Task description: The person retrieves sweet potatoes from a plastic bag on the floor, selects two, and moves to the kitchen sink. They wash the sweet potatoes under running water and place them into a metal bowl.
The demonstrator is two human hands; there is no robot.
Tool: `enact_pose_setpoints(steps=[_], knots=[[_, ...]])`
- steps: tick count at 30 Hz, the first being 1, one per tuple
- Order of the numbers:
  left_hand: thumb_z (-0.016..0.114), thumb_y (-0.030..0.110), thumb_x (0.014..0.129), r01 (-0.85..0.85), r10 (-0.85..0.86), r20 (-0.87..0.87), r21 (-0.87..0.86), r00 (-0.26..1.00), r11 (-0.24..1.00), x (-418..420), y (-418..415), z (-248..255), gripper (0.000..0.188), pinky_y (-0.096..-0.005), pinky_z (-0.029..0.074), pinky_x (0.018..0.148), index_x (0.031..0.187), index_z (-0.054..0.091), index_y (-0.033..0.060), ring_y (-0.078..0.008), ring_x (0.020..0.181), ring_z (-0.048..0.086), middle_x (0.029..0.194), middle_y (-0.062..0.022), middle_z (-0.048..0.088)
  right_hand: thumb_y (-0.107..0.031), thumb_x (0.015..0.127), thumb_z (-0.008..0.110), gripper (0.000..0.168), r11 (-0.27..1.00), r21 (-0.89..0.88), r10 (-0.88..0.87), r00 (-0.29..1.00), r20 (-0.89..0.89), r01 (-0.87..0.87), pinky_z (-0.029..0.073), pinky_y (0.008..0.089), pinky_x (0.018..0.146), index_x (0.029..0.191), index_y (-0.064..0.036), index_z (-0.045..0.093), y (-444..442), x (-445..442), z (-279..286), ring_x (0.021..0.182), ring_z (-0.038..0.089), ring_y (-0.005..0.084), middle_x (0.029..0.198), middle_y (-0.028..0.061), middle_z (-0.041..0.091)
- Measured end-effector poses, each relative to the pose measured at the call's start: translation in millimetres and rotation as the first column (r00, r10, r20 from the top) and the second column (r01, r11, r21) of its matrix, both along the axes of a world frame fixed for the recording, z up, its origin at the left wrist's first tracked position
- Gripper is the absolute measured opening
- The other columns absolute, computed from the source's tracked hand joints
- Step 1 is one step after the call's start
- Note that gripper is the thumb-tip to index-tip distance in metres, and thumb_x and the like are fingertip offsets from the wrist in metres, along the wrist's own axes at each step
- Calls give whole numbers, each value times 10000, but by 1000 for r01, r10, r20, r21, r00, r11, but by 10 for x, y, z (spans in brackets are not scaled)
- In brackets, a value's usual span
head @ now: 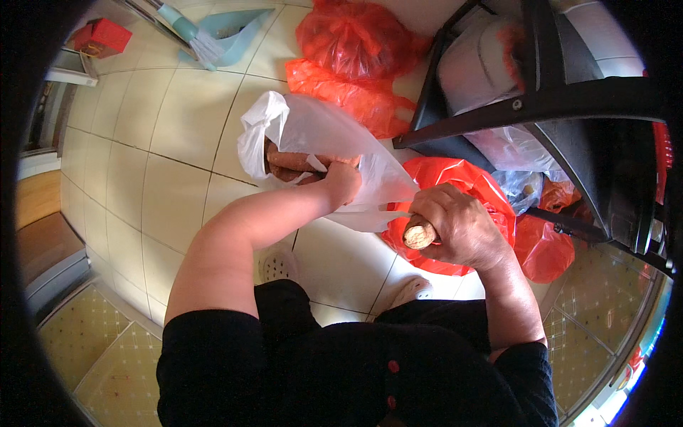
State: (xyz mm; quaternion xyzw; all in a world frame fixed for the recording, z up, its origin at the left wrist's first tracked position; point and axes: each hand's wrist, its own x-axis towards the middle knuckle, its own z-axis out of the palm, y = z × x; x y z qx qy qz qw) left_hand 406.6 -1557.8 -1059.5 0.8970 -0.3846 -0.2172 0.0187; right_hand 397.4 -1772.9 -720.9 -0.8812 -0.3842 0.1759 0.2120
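A white plastic bag (331,125) lies on its side on the tiled floor with several brown root vegetables (291,160) in its mouth. My left hand (343,183) reaches over the bag, its fingers bent at the roots and the plastic; whether it grips one is hidden. My right hand (453,227) is closed around a brown root vegetable (419,236), whose pale cut end points towards me. A stretched edge of the white bag also meets the fingers of that hand. Below my right hand a red plastic bag (453,173) rests on the floor.
Knotted red bags (357,40) lie beyond the white one. A black metal rack (533,109) holding bagged goods stands close on the right. A light blue dustpan (235,37) and a brush (203,45) are at the upper left, near a red box (102,37).
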Motion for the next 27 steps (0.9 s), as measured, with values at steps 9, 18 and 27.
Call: enact_pose_setpoints(steps=[9, 18, 27], knots=[[638, 236, 653, 105, -99, 56, -132, 994, 986, 188, -155, 377, 233, -397, 431, 825, 799, 691, 63, -297, 972, 552, 786, -117, 615, -158, 578, 754, 499, 1000, 18, 21, 1000, -23, -21, 515, 384, 804, 1036, -85, 569, -27, 6, -24, 940, 587, 287, 1014, 72, 602], [565, 227, 768, -77, 71, -38, -193, 997, 978, 69, 75, 234, 168, -260, 465, 760, 764, 647, 81, -194, 930, 564, 860, -71, 601, -149, 580, 754, 505, 1000, 13, 28, 998, -55, -28, 517, 401, 794, 1039, -78, 558, -41, 5, -58, 949, 578, 300, 1018, 79, 592], [471, 177, 888, -118, 82, -174, -206, 981, 972, 279, 50, 1036, 183, -316, 481, 770, 854, 599, 50, -224, 865, 594, 909, -121, 605, -180, 605, 751, 527, 1000, -11, 2, 996, -89, -3, 511, 405, 823, 1089, -90, 565, -131, -33, -104, 1003, 577, 302, 1077, 91, 597]])
